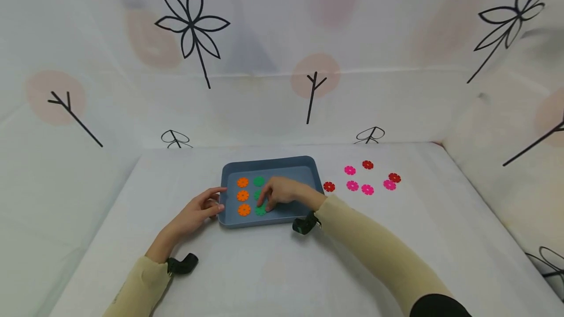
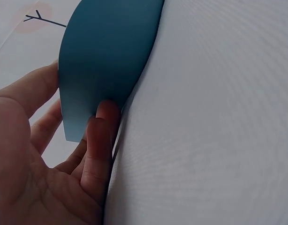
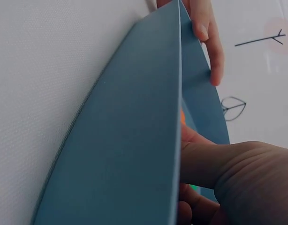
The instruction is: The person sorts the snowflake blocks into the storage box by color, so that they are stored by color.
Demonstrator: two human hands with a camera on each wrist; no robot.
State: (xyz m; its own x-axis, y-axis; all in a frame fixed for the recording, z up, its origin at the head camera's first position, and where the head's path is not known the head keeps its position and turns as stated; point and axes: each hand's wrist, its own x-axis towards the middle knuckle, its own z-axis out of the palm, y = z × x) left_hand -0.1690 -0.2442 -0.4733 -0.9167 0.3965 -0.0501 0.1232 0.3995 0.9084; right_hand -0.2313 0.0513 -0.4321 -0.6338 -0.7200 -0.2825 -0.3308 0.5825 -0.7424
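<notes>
A blue-grey rectangular tray (image 1: pixel 291 215) lies on the table. My left hand (image 1: pixel 199 212) grips its left end, with a finger over the rim and other fingers against the outer wall, as the left wrist view shows. Three orange flower-shaped pieces (image 1: pixel 243 195) form a column inside the tray. Green flower pieces (image 1: pixel 258 181) make a second column beside them. My right hand (image 1: pixel 282 192) reaches over the tray's right part, thumb and forefinger bent down at the edges of the nearest green flower piece (image 1: pixel 260 211). That hand partly covers the middle green piece.
To the right of the tray, pink flower pieces (image 1: pixel 352 186) and red flower pieces (image 1: pixel 367 165) lie scattered on the white table cover (image 1: pixel 273 268). One red piece (image 1: pixel 329 187) sits close to the tray's right rim. A patterned white cloth (image 1: pixel 264 106) stands behind.
</notes>
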